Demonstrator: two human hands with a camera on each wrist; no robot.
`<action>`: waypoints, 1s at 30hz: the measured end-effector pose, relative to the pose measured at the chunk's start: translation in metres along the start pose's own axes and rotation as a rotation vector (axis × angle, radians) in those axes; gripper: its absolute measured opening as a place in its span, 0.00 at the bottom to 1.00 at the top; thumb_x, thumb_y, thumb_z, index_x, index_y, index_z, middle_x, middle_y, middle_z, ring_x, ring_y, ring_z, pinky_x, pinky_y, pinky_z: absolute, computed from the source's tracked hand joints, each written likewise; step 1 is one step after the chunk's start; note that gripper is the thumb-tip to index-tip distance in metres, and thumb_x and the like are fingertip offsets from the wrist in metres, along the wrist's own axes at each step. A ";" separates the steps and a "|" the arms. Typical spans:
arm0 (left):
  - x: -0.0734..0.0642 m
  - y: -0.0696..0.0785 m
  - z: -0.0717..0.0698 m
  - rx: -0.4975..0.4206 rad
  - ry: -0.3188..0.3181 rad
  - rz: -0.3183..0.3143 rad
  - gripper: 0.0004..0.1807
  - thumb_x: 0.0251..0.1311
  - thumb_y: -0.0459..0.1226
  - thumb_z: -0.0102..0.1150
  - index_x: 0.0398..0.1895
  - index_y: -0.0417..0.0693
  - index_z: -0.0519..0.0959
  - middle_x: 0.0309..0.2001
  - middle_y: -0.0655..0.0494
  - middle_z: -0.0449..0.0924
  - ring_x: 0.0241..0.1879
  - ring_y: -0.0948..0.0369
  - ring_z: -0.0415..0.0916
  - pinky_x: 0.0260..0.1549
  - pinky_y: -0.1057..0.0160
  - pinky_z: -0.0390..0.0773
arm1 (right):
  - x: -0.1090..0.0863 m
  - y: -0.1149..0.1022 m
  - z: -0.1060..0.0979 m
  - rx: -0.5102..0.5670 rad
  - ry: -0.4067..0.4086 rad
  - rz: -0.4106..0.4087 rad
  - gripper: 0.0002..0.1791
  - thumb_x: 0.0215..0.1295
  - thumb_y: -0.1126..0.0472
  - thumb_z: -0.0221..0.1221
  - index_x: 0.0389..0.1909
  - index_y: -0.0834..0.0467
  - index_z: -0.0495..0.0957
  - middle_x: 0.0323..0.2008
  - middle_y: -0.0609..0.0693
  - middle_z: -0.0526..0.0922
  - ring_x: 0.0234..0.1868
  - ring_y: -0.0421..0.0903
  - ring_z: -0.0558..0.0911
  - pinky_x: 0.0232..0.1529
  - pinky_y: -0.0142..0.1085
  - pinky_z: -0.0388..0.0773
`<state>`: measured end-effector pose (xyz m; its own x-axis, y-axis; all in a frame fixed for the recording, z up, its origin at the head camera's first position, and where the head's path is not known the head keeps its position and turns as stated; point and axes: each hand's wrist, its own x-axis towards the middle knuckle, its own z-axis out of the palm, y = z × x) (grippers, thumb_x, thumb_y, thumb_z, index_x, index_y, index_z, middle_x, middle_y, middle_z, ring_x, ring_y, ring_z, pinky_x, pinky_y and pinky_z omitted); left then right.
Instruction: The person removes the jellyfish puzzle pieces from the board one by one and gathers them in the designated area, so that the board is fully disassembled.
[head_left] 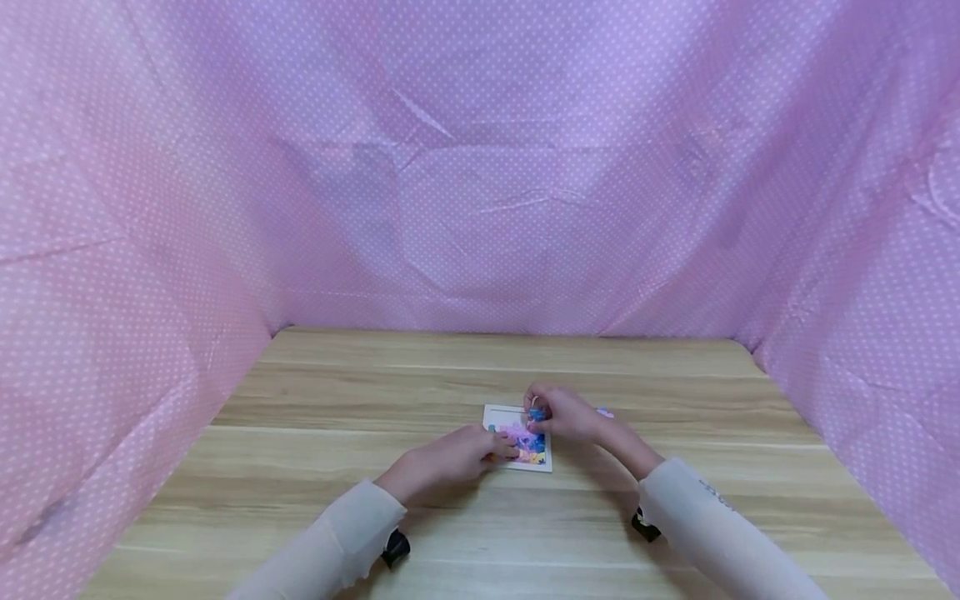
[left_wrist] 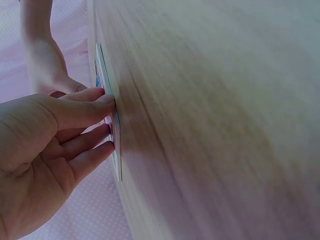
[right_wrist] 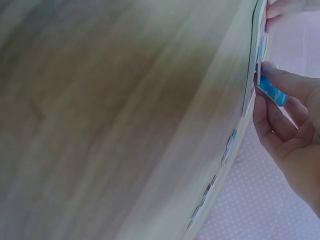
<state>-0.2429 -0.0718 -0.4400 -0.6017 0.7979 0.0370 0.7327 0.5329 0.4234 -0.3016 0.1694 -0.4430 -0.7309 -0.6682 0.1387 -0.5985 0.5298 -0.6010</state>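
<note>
Pinching the blue piece (right_wrist: 273,92) at the board's (head_left: 501,417) far right corner, my right hand (head_left: 567,414) holds it tilted; my left hand (head_left: 467,451) rests, fingers extended, on the board. Uneven pressure could skid the board.

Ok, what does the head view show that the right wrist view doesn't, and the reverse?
Head only: the right sleeve, black wrist devices and the board's printed face from above. Right wrist only: the side edges of loose pieces; the head view shows just a coloured bit. Both: left hand, right hand pinching a blue piece, wooden table, pink dotted cloth.
</note>
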 end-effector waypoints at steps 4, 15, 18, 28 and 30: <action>0.001 0.001 0.001 0.008 -0.006 -0.015 0.17 0.73 0.32 0.53 0.60 0.50 0.82 0.60 0.58 0.79 0.61 0.65 0.73 0.60 0.65 0.71 | -0.001 -0.002 -0.002 -0.076 0.016 -0.068 0.17 0.58 0.70 0.70 0.39 0.56 0.71 0.20 0.43 0.79 0.23 0.35 0.70 0.30 0.32 0.67; 0.009 0.018 0.000 0.196 -0.030 -0.018 0.22 0.66 0.26 0.59 0.60 0.53 0.82 0.60 0.59 0.80 0.61 0.63 0.74 0.59 0.63 0.73 | -0.003 -0.001 -0.002 -0.145 0.011 -0.127 0.16 0.57 0.71 0.70 0.37 0.56 0.73 0.33 0.49 0.86 0.36 0.44 0.83 0.40 0.39 0.79; 0.014 0.020 0.000 0.207 -0.048 -0.006 0.30 0.59 0.21 0.59 0.63 0.54 0.80 0.64 0.61 0.76 0.67 0.63 0.67 0.63 0.62 0.69 | -0.004 -0.002 -0.003 -0.123 0.013 -0.124 0.16 0.56 0.72 0.70 0.38 0.57 0.73 0.31 0.48 0.86 0.33 0.41 0.81 0.38 0.37 0.78; 0.015 0.023 0.004 0.134 -0.131 -0.055 0.37 0.55 0.22 0.62 0.69 0.56 0.75 0.67 0.67 0.72 0.67 0.68 0.63 0.63 0.64 0.68 | -0.003 -0.001 -0.005 -0.050 -0.020 -0.069 0.14 0.59 0.70 0.69 0.43 0.60 0.78 0.30 0.48 0.87 0.32 0.37 0.79 0.38 0.36 0.77; 0.015 0.023 0.005 0.131 -0.124 -0.052 0.37 0.55 0.22 0.62 0.69 0.56 0.75 0.67 0.67 0.72 0.68 0.67 0.62 0.64 0.63 0.67 | -0.003 -0.001 -0.006 -0.007 -0.031 -0.021 0.10 0.59 0.70 0.69 0.40 0.60 0.80 0.32 0.47 0.87 0.35 0.38 0.81 0.40 0.34 0.78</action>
<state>-0.2335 -0.0463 -0.4339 -0.6018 0.7928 -0.0971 0.7417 0.5998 0.3003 -0.3011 0.1740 -0.4382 -0.7076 -0.6952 0.1266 -0.6161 0.5192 -0.5924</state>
